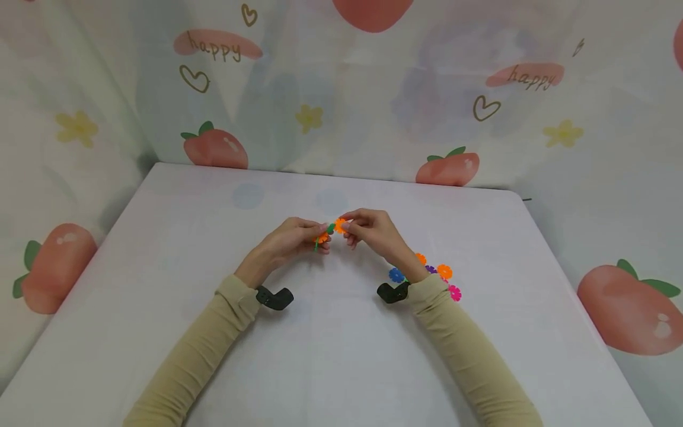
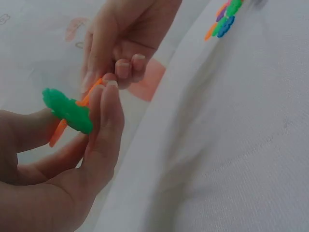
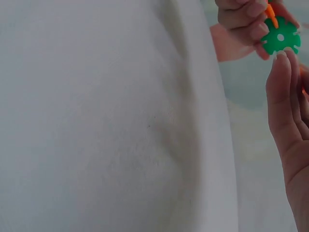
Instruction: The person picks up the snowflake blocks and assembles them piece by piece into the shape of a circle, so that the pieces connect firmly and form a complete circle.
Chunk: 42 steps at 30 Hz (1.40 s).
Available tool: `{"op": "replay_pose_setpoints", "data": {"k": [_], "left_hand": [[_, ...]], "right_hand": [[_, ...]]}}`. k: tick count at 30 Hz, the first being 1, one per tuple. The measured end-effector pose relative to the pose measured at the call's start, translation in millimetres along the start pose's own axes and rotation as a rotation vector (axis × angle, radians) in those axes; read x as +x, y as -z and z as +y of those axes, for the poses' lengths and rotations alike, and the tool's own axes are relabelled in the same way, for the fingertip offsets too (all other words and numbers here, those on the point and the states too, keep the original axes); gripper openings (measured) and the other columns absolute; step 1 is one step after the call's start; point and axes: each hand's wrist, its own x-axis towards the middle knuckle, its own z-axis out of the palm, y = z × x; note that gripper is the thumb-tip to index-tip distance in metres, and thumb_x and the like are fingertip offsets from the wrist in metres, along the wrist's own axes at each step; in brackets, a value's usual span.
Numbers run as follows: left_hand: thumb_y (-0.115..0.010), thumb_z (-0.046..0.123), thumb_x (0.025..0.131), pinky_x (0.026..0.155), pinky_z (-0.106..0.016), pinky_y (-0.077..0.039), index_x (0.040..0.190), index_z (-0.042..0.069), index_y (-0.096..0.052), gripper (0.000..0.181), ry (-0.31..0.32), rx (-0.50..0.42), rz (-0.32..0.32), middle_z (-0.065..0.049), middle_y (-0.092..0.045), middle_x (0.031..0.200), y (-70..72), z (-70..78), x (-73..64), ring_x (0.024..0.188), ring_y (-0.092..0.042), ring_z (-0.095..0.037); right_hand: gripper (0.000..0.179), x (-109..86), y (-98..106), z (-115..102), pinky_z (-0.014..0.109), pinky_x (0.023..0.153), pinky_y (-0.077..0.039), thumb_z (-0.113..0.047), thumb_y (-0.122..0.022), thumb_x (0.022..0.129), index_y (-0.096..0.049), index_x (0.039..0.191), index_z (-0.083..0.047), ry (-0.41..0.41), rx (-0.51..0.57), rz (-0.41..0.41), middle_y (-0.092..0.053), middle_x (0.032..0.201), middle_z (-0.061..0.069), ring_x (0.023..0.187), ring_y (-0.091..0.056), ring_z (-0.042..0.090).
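Observation:
My left hand (image 1: 289, 241) pinches joined plastic snowflake discs, an orange disc (image 1: 322, 238) and a green disc (image 1: 331, 228), above the table. Opposite it, my right hand (image 1: 377, 233) pinches another orange disc (image 1: 340, 225) between thumb and fingers. In the left wrist view, the green disc (image 2: 67, 111) has orange edges meeting it on both sides. The right wrist view shows the face of the green disc (image 3: 281, 37), round with a centre hole and notched rim. Fingers partly hide the orange pieces.
Beneath and beside my right forearm lies a group of loose or joined discs, among them a blue disc (image 1: 396, 275), an orange disc (image 1: 444, 271) and a pink disc (image 1: 455, 293). The white table (image 1: 331, 356) meets a printed cloth backdrop (image 1: 352, 107) at its far edge.

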Motion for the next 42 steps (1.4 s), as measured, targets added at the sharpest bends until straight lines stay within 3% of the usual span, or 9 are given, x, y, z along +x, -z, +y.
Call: {"op": "replay_pose_setpoints", "data": {"k": [3,6,11,16,24,28,32,36,42], "left_hand": [[-0.060,0.021,0.106,0.082,-0.027,-0.060,0.125,-0.016,-0.063,0.042,-0.020,0.032,0.039,-0.016,-0.068,0.101,-1.1,-0.5,0.3,0.077,-0.065,-0.015],[-0.060,0.021,0.106,0.076,-0.025,-0.058,0.122,-0.016,-0.065,0.041,-0.038,0.066,0.064,-0.023,-0.068,0.106,-2.8,-1.0,0.8,0.073,-0.062,-0.014],[-0.061,0.019,0.105,0.072,-0.024,-0.056,0.119,-0.015,-0.067,0.037,-0.041,0.102,0.081,-0.024,-0.070,0.102,-5.2,0.0,-0.3,0.071,-0.060,-0.014],[-0.061,0.017,0.105,0.071,-0.024,-0.056,0.122,-0.011,-0.069,0.033,-0.028,0.134,0.076,-0.026,-0.070,0.107,-8.2,0.3,0.0,0.071,-0.062,-0.015],[-0.059,0.020,0.106,0.087,-0.028,-0.058,0.126,-0.015,-0.064,0.040,-0.094,0.129,0.045,-0.032,-0.065,0.116,-11.5,3.3,-2.0,0.078,-0.065,-0.016],[-0.061,0.027,0.106,0.098,-0.035,-0.056,0.133,-0.009,-0.061,0.046,-0.078,0.172,0.011,-0.023,-0.068,0.115,-9.6,5.6,-4.1,0.091,-0.069,-0.020],[-0.060,0.037,0.105,0.105,-0.040,-0.053,0.131,-0.002,-0.065,0.047,-0.078,0.225,-0.009,-0.013,-0.068,0.122,-6.4,5.0,-5.0,0.108,-0.066,-0.023],[-0.058,0.033,0.106,0.102,-0.039,-0.055,0.117,-0.002,-0.071,0.039,-0.086,0.159,0.026,-0.013,-0.068,0.120,-4.8,1.4,-2.7,0.108,-0.066,-0.025],[-0.062,0.019,0.103,0.087,-0.030,-0.058,0.113,-0.009,-0.070,0.031,-0.073,0.044,0.059,-0.009,-0.070,0.103,-2.4,-3.1,-0.8,0.095,-0.068,-0.020]], "right_hand": [[0.025,1.7,-2.1,0.5,0.051,0.078,-0.060,-0.018,-0.068,0.101,-0.072,0.120,-0.002,-0.004,0.024,-0.008,-0.068,0.098,0.034,0.071,-0.067,0.021],[0.024,3.8,-1.8,0.6,0.043,0.074,-0.059,-0.016,-0.067,0.102,-0.073,0.120,-0.002,-0.010,0.035,-0.013,-0.067,0.097,0.034,0.070,-0.064,0.019],[0.024,7.4,1.1,1.3,0.029,0.067,-0.053,-0.012,-0.066,0.102,-0.074,0.121,-0.001,-0.043,0.056,-0.040,-0.070,0.092,0.022,0.068,-0.059,0.016],[0.024,7.4,4.4,1.1,0.028,0.065,-0.051,-0.010,-0.066,0.101,-0.074,0.122,0.000,-0.061,0.061,-0.072,-0.071,0.090,0.011,0.066,-0.057,0.015],[0.032,2.7,6.7,0.8,0.035,0.079,-0.059,-0.020,-0.066,0.102,-0.068,0.130,-0.003,-0.080,0.133,-0.032,-0.071,0.099,0.022,0.074,-0.066,0.020],[0.030,2.1,4.4,2.6,0.038,0.088,-0.062,-0.018,-0.068,0.101,-0.066,0.126,-0.001,-0.070,0.193,-0.011,-0.071,0.106,0.028,0.080,-0.073,0.022],[0.027,3.6,-1.2,2.5,0.037,0.083,-0.062,-0.014,-0.069,0.100,-0.069,0.121,0.004,-0.055,0.211,-0.009,-0.072,0.103,0.027,0.076,-0.071,0.019],[0.024,4.8,-8.3,0.5,0.039,0.079,-0.063,-0.014,-0.068,0.100,-0.070,0.117,0.004,-0.052,0.190,-0.030,-0.075,0.094,0.021,0.072,-0.071,0.019],[0.023,5.7,-14.3,-0.7,0.046,0.084,-0.063,-0.015,-0.068,0.101,-0.070,0.115,0.003,-0.056,0.180,-0.046,-0.076,0.094,0.016,0.075,-0.074,0.022]]}}
